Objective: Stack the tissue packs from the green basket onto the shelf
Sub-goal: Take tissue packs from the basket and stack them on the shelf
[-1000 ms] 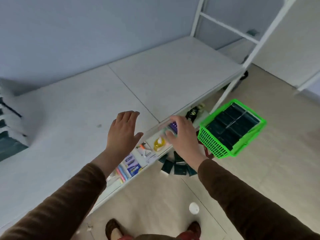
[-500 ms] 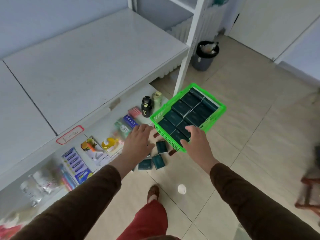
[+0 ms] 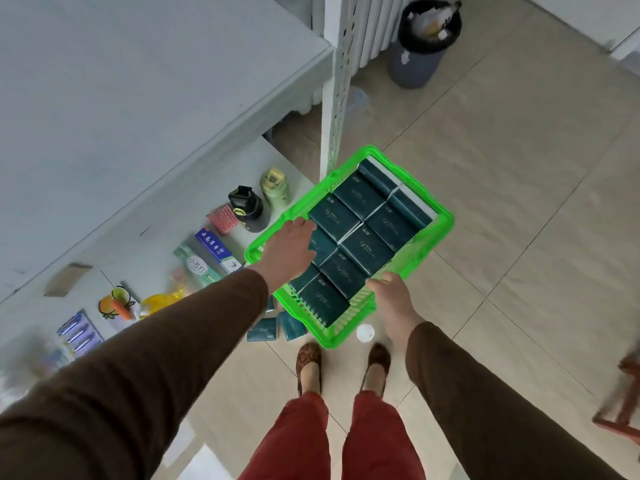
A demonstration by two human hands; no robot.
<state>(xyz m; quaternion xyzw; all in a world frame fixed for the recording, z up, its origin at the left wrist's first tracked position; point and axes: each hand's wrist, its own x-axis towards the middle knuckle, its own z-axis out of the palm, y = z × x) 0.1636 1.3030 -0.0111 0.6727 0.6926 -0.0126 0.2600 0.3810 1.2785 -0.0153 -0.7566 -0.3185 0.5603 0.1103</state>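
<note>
Tissue packs, dark teal, are seen packed flat in two rows in the green basket, which is seen over the tiled floor just beside the shelf corner post. Whether the basket rests on the floor or is held up cannot be told. Left hand is laid over the near-left packs, fingers fairly straight, nothing visibly gripped. Right hand is placed at the basket's near-right rim; fingers are hidden, so grip cannot be told.

Top shelf board is shown as a bare pale surface. Lower shelf level is occupied: black bottle, pale green bottle, pink pack, blue box, green box, orange-printed packet, pen pack. Loose teal packs are left on the floor under the basket's near-left corner. Small white cap lies on the floor beside the right shoe; left shoe is just beside it. Lined bin is stood well behind the post. Red stool leg is seen at far right, blurred.
</note>
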